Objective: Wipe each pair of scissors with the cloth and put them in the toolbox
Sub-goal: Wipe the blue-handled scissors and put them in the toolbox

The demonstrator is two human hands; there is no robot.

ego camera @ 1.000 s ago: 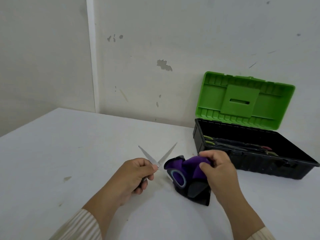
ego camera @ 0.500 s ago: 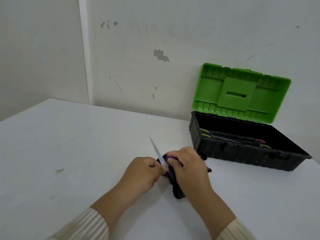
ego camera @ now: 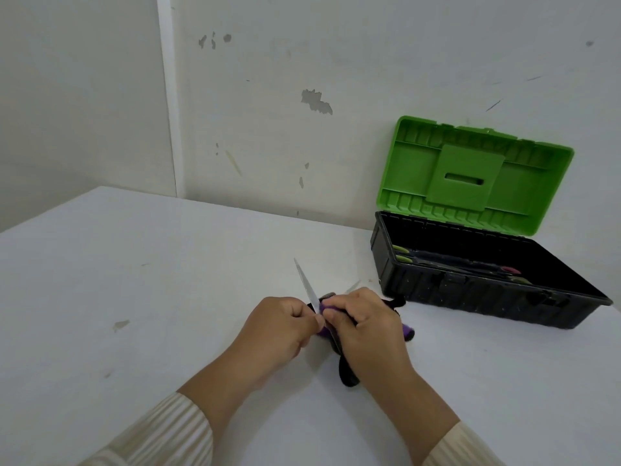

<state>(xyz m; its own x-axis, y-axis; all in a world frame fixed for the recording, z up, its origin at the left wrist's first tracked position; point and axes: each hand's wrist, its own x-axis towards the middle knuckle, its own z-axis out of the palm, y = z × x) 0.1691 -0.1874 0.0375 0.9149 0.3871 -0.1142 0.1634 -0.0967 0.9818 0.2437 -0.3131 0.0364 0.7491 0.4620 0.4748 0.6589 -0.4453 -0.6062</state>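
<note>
My left hand [ego camera: 279, 326] grips the handles of a pair of scissors [ego camera: 306, 286], whose blades are spread apart. One bare blade points up and away. My right hand [ego camera: 364, 326] presses a purple and black cloth [ego camera: 408, 332] around the other blade, whose tip just shows beyond my fingers. The scissors' handles are hidden inside my left fist. To the right stands the black toolbox [ego camera: 470, 290] with its green lid [ego camera: 470, 176] open against the wall. Other scissors [ego camera: 453, 262] with green and pink handles lie inside it.
The white table [ego camera: 134, 297] carries a few small stains on its left side. A marked white wall rises just behind the table and the toolbox. The table's left edge runs diagonally at far left.
My right hand has brought the cloth over to the scissors and closed it around the right blade. Both hands now meet at the middle of the table.
</note>
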